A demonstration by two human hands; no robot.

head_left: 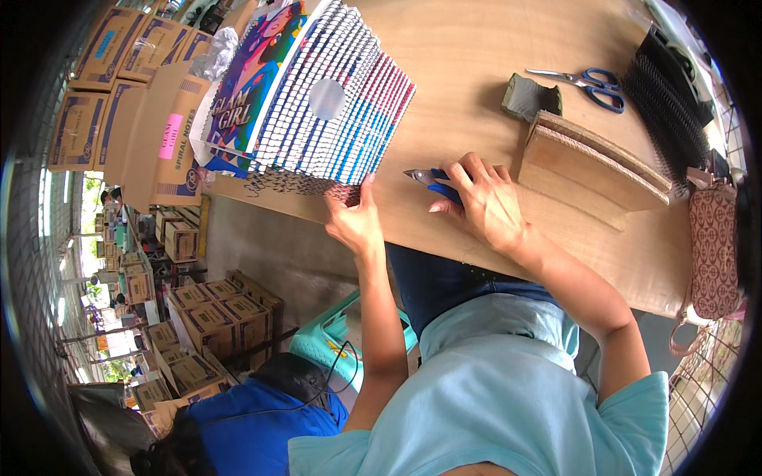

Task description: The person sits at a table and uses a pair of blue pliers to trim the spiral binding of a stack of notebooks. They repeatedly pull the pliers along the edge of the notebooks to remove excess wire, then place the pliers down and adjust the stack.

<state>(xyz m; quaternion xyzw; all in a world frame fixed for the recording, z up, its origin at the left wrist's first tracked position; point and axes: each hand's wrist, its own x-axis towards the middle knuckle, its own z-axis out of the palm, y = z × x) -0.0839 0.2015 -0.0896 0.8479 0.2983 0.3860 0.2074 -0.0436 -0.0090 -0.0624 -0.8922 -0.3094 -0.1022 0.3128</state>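
A tall stack of spiral notebooks stands at the table's far left, its rows of wire coils facing me and a colourful cover on its left side. My left hand grips the stack's near lower corner, thumb up along the edge and fingers partly hidden behind it. Just right of the stack, my right hand rests over the table with its fingers curled around blue-handled cutting pliers. The pliers' metal jaws point left, toward the notebooks. Part of their handles is hidden under the palm.
On the wooden table lie blue-handled scissors, a curved dark block, a cardboard holder and black coils. A patterned pouch hangs at the right. Cartons stand left; a person in blue is lower left.
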